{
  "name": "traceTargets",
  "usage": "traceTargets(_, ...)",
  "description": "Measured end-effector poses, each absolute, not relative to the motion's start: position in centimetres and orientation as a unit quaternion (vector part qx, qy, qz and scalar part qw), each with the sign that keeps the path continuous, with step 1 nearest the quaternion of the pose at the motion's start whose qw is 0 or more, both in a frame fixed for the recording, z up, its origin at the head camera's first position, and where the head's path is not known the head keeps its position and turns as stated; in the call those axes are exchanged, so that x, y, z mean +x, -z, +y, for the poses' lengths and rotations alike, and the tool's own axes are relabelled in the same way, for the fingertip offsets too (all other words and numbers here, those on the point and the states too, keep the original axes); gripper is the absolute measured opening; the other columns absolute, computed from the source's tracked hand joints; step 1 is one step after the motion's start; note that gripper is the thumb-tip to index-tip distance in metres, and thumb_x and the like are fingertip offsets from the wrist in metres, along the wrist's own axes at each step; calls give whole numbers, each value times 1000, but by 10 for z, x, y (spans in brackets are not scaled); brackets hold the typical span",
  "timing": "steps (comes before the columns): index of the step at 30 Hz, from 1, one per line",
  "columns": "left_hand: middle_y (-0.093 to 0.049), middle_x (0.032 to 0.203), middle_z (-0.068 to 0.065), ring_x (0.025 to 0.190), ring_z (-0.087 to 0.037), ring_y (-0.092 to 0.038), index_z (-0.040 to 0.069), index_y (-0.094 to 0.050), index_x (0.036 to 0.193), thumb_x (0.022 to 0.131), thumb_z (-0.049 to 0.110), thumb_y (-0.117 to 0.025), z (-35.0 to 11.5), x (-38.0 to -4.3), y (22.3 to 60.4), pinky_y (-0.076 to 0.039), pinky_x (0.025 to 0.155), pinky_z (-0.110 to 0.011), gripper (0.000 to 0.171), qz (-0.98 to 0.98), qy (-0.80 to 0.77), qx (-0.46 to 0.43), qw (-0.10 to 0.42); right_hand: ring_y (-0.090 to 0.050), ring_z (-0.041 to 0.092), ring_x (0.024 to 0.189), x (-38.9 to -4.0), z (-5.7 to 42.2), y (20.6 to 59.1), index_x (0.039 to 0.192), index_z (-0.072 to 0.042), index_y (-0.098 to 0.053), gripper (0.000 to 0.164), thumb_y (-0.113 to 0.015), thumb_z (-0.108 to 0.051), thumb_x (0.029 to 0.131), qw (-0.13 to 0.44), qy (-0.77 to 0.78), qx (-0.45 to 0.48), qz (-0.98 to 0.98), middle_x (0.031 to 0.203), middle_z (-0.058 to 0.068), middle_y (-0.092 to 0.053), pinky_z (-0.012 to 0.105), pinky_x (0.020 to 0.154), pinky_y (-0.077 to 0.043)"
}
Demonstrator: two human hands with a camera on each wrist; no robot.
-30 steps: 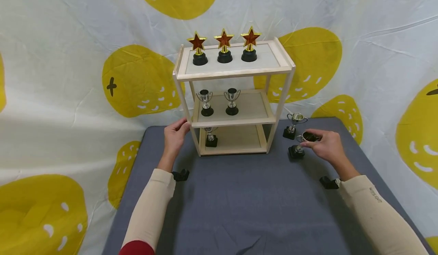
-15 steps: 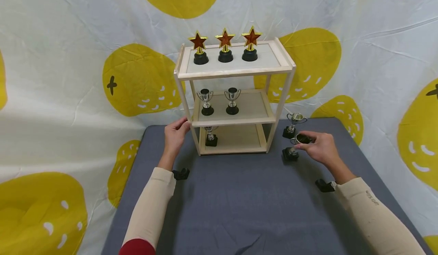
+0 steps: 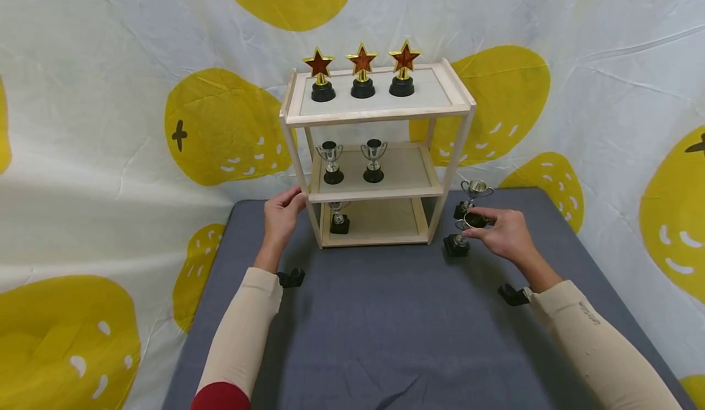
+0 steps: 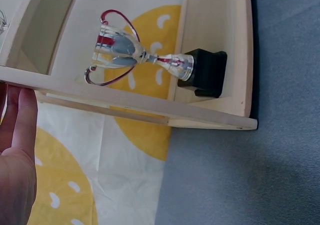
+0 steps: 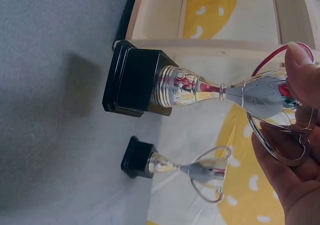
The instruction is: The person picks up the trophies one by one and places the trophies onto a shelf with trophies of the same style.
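Note:
My right hand (image 3: 502, 232) grips a silver trophy cup (image 5: 262, 95) by its bowl and handles, to the right of the shelf. The cup is upright on a square black base, with a shadow on the cloth apart from it; fingers hide part of the rim. Behind it stands a second silver trophy (image 5: 205, 171) on the table. At the wooden shelf's (image 3: 377, 117) left front post, level with the middle board, my left hand (image 3: 281, 219) holds on with fingertips behind the wood. A silver trophy (image 4: 120, 49) with a square black base stands on the bottom board, left side.
Star trophies (image 3: 361, 70) line the top board. Two silver cups with round bases, one of them a cup (image 3: 373, 160) near the center, stand on the middle board. Grey cloth (image 3: 352, 318) covers the table; a lemon-print curtain (image 3: 121, 122) hangs behind.
My right hand has moved left with the trophy cup, closer to the shelf, and now overlaps the second trophy. My left hand stays at the post.

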State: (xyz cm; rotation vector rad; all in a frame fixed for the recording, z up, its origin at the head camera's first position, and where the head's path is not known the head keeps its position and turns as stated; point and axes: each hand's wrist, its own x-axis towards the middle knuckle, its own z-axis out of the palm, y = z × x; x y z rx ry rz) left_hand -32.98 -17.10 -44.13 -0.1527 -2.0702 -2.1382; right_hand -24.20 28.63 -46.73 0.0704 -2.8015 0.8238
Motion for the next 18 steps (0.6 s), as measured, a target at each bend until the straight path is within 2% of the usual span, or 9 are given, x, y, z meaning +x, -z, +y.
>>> traceTargets(6, -66, 124, -27, 91, -3, -72, -2, -67, 124, 91, 17, -70, -172, -337, 453, -60, 88, -26, 38, -688, 718, -54, 93, -28, 13, 36, -242, 279, 463, 125, -12, -69, 53, -82, -35, 80, 114, -286, 32, -951, 37, -7, -37, 26, 39, -27)
traceTargets(11, -66, 123, -27, 92, -3, -72, -1, -68, 124, 91, 22, -71, -173, -344, 463, -60, 87, -26, 40, -688, 715, -63, 106, -30, 12, 38, -241, 273, 460, 125, -9, -69, 53, -83, -32, 79, 118, -285, 38, -951, 38, -4, -41, 26, 39, -28)
traceTargets(18, -64, 125, -30, 90, -2, -71, -3, -67, 123, 91, 14, -70, -173, -340, 454, -60, 85, -23, 36, -680, 725, -60, 92, -30, 11, 37, -240, 265, 458, 123, -9, -70, 51, -84, -31, 79, 116, -289, 47, -949, 44, -2, -49, 25, 39, -28)
